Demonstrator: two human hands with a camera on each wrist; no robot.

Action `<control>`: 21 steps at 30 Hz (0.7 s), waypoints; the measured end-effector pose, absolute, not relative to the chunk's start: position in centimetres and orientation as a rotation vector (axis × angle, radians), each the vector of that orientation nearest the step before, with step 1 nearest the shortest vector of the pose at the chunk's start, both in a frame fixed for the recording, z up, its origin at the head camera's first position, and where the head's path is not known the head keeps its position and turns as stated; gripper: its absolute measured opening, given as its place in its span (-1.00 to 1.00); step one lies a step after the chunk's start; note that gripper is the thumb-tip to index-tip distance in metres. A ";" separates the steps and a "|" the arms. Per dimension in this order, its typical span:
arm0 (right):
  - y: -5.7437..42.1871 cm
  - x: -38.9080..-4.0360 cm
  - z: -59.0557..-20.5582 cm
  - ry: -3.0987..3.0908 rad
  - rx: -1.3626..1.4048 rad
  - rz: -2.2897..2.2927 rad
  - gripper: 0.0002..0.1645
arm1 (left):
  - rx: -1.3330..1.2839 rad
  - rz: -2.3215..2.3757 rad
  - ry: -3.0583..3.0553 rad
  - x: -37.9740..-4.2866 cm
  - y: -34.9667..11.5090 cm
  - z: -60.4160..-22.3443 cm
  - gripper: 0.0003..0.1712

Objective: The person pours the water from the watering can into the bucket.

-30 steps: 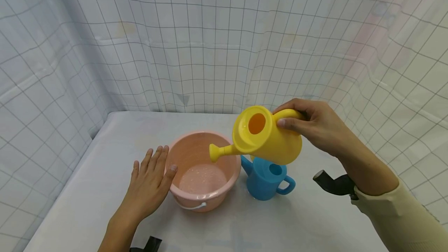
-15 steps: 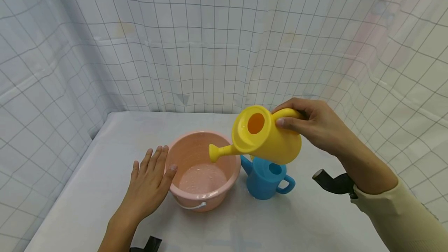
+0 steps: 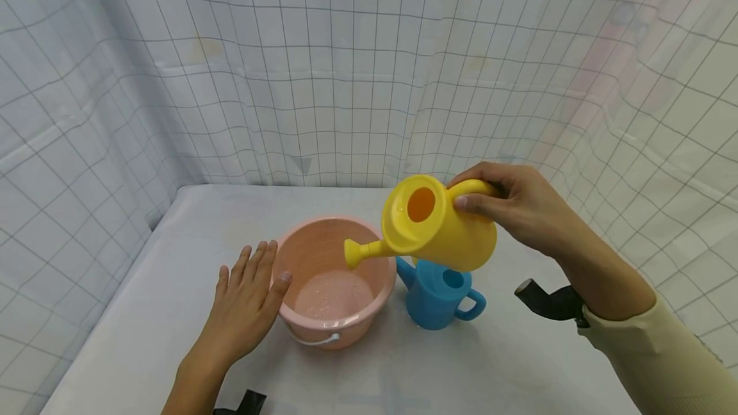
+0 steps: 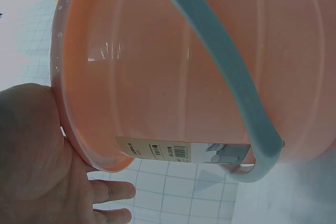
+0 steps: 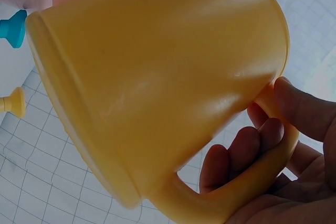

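Observation:
My right hand grips the handle of a yellow watering can, its fingers curled round the handle in the right wrist view. The can is tilted, its spout over a pink bucket and its round top opening facing me. Wet speckles show on the bucket's floor. My left hand lies with straight fingers against the bucket's left rim; the left wrist view shows the palm side touching the rim. A blue watering can stands upright right of the bucket, partly covered by the yellow one.
In the right wrist view a second yellow sprinkler head shows near the blue spout; its body is hidden. A bail handle hangs on the bucket. White gridded curtains enclose the white table at back and sides.

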State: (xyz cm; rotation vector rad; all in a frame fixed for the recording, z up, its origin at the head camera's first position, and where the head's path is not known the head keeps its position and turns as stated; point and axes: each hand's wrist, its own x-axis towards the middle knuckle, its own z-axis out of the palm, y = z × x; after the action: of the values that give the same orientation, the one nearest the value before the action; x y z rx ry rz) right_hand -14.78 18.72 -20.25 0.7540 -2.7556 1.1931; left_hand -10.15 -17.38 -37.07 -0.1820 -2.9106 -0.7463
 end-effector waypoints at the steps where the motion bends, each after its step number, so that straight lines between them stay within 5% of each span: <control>1: 18.7 -14.8 -20.3 -2.755 0.755 1.194 -0.76 | -0.182 -0.745 -2.911 -10.1 -17.4 -37.1 -0.23; 21: 18.6 -14.9 -20.4 -2.770 0.762 1.146 -0.75 | -0.182 -0.736 -2.910 -10.2 -17.4 -37.1 -0.24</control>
State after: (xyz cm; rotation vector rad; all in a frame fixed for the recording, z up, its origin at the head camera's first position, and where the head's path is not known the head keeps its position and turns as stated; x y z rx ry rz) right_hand -14.91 18.60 -20.35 0.7623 -2.7697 1.1462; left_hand -10.18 -17.37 -37.14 -0.1818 -2.9096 -0.7359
